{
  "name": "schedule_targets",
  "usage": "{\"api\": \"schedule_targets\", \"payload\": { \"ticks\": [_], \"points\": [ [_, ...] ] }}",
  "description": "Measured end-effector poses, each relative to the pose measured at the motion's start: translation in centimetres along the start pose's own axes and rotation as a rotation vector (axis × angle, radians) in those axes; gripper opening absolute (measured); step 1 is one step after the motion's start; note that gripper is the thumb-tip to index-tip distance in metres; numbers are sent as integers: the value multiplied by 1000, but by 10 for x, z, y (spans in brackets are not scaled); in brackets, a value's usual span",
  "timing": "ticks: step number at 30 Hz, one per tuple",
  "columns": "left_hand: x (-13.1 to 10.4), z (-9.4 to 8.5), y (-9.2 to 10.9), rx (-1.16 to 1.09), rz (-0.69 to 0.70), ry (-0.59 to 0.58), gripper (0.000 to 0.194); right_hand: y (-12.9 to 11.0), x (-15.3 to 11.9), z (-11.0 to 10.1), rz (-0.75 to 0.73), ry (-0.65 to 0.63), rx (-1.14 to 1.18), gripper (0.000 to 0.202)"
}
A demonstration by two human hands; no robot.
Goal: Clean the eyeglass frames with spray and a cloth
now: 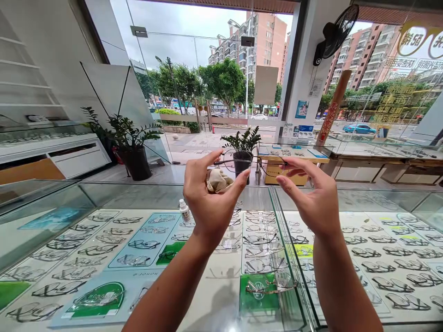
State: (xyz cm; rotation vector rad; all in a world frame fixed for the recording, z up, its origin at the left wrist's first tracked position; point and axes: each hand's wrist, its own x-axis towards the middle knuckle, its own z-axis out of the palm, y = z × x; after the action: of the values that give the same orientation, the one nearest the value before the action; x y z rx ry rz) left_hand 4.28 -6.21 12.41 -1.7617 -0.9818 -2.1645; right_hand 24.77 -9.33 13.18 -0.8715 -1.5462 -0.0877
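A pair of thin-rimmed eyeglasses (258,159) is held up at chest height above the glass counter, its lenses clear against the window. My left hand (211,198) grips the left side of the frame, and a crumpled beige cloth (218,181) is tucked in the same hand. At the frame's right end, the fingers of my right hand (313,193) curl around the hinge area; thumb and index tip are slightly apart there. Beneath the hands, a small white bottle (184,211) stands on the counter beside my left wrist. Another pair of eyeglasses (272,287) lies nearer to me.
Rows of eyeglasses (98,249) fill the glass display counter (273,216) on both sides. Potted plants (136,159) stand on the floor beyond it. Further display tables (360,154) line the window at right, and a black fan (335,34) hangs on the pillar.
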Motion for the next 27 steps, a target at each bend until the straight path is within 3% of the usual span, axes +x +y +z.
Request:
{"api": "schedule_targets", "payload": {
  "ticks": [10, 22, 27],
  "points": [
    [0, 7, -4, -83, -82, -54, 42, -7, -2, -5, -18, 39, -52, 31],
    [-3, 5, -4, -17, 3, 2, 52, 2, -2, -5, 55, -40, -27, 35],
    [8, 5, -22, -76, 142, -164, 55, -1, 1, -7, 32, 19, -55, 30]
  ]
}}
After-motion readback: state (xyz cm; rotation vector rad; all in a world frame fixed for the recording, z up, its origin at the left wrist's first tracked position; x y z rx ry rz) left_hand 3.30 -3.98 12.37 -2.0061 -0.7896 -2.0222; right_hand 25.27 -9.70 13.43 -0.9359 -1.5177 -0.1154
